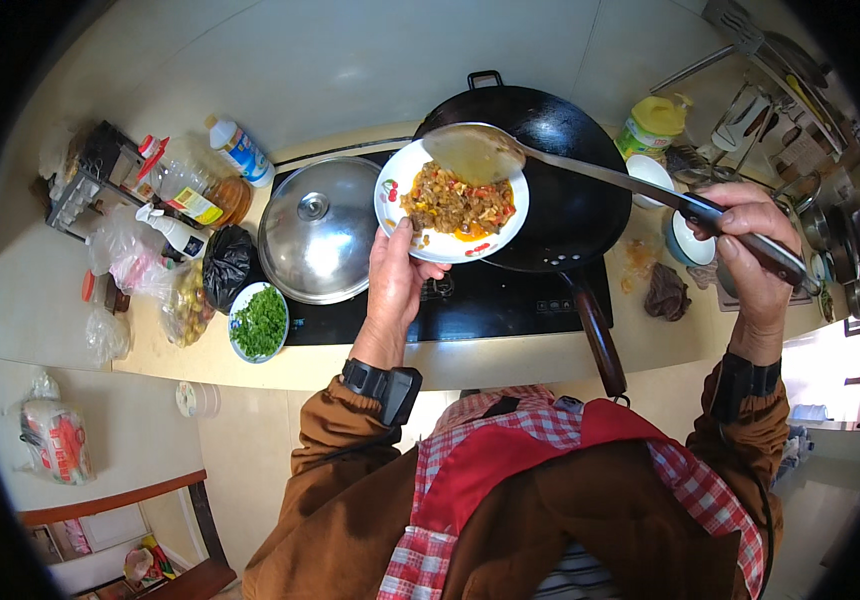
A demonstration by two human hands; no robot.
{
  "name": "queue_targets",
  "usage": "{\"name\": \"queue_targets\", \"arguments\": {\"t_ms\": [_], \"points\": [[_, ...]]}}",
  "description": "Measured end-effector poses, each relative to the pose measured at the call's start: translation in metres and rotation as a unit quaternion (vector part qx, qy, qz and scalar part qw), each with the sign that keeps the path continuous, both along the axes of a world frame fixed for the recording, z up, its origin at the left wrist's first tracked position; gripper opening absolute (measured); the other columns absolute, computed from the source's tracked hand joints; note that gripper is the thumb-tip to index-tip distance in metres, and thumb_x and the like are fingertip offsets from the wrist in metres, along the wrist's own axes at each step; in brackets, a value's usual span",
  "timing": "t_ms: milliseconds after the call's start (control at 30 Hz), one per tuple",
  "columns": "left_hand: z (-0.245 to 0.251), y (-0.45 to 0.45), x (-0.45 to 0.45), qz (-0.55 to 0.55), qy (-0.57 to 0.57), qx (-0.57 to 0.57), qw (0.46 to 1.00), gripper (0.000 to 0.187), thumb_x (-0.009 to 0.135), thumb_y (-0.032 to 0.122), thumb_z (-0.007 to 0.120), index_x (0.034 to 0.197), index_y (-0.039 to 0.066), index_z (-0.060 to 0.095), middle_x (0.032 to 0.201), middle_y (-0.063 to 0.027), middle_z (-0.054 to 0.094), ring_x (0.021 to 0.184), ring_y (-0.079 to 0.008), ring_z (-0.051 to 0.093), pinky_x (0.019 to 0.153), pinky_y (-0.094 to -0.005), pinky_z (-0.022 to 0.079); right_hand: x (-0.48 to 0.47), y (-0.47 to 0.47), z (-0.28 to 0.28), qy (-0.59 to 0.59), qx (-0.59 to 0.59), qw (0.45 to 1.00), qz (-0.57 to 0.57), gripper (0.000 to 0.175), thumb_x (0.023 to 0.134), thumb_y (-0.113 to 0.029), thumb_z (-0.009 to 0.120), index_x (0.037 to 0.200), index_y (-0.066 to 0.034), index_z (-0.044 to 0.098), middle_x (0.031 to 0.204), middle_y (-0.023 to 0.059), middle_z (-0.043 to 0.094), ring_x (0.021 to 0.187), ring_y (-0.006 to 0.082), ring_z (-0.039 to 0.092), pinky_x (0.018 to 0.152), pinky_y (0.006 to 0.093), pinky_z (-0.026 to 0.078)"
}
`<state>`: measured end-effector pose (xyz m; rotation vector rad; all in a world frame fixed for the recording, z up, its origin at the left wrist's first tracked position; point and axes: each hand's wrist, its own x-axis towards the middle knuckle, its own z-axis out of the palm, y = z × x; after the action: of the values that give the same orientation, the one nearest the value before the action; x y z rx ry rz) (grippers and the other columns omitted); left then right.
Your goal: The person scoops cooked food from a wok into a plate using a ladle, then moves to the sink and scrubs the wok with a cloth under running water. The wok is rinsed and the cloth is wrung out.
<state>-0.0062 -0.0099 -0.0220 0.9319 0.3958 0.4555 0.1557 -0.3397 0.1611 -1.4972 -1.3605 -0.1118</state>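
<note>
My left hand (pixel 398 274) holds a white plate (pixel 391 216) by its near left rim, thumb on top. Chopped, saucy cooked food (pixel 460 206) lies on the plate. In my right hand (pixel 756 240) is the dark handle of a metal wok spatula (pixel 610 171); its broad, wet blade rests over the far part of the plate, above the food. Behind and to the right of the plate, a black wok (pixel 572 187) sits on the black cooktop (pixel 505 307), its wooden handle pointing towards me. The part of the wok under the plate is hidden.
Left of the plate, a domed metal lid (pixel 310 247) lies on the cooktop. A bowl of chopped greens (pixel 259 322), a black plastic bag (pixel 229 266) and bottles stand farther left. To the right are a white bowl (pixel 649 180), another bowl (pixel 689 241), a yellow-green jug (pixel 655 124) and a dark cloth (pixel 668 292).
</note>
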Motion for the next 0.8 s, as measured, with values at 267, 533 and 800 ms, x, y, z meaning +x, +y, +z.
{"name": "queue_targets", "arguments": {"t_ms": [267, 533, 800], "points": [[-0.009, -0.009, -0.027, 0.008, 0.028, 0.004, 1.000, 0.041, 0.105, 0.029, 0.050, 0.134, 0.000, 0.041, 0.098, -0.0190, 0.068, 0.060, -0.0213, 0.068, 0.045, -0.0241, 0.055, 0.051, 0.006, -0.018, 0.256, 0.057, 0.933, -0.248, 0.019, 0.094, -0.011, 0.067, 0.108, 0.0010, 0.067, 0.092, 0.0101, 0.072, 0.077, 0.0147, 0.070, 0.071, 0.0251, 0.055], [-0.018, -0.007, -0.083, 0.017, 0.042, -0.016, 0.999, 0.041, 0.105, 0.028, 0.050, 0.136, 0.002, 0.042, 0.104, -0.0151, 0.068, 0.065, -0.0189, 0.069, 0.045, -0.0257, 0.054, 0.126, 0.049, -0.056, 0.184, -0.046, 0.931, -0.313, 0.020, 0.091, -0.016, 0.069, 0.103, -0.0013, 0.070, 0.085, 0.0053, 0.070, 0.072, 0.0116, 0.070, 0.066, 0.0237, 0.056], [-0.023, -0.008, -0.101, 0.047, 0.043, -0.042, 0.997, 0.047, 0.103, 0.027, 0.052, 0.141, 0.004, 0.040, 0.118, -0.0143, 0.064, 0.081, -0.0191, 0.071, 0.046, -0.0271, 0.055, 0.121, 0.135, -0.047, 0.127, -0.163, 0.970, -0.129, 0.021, 0.093, -0.018, 0.068, 0.107, -0.0020, 0.069, 0.086, 0.0041, 0.068, 0.079, 0.0118, 0.068, 0.068, 0.0251, 0.055]]}}
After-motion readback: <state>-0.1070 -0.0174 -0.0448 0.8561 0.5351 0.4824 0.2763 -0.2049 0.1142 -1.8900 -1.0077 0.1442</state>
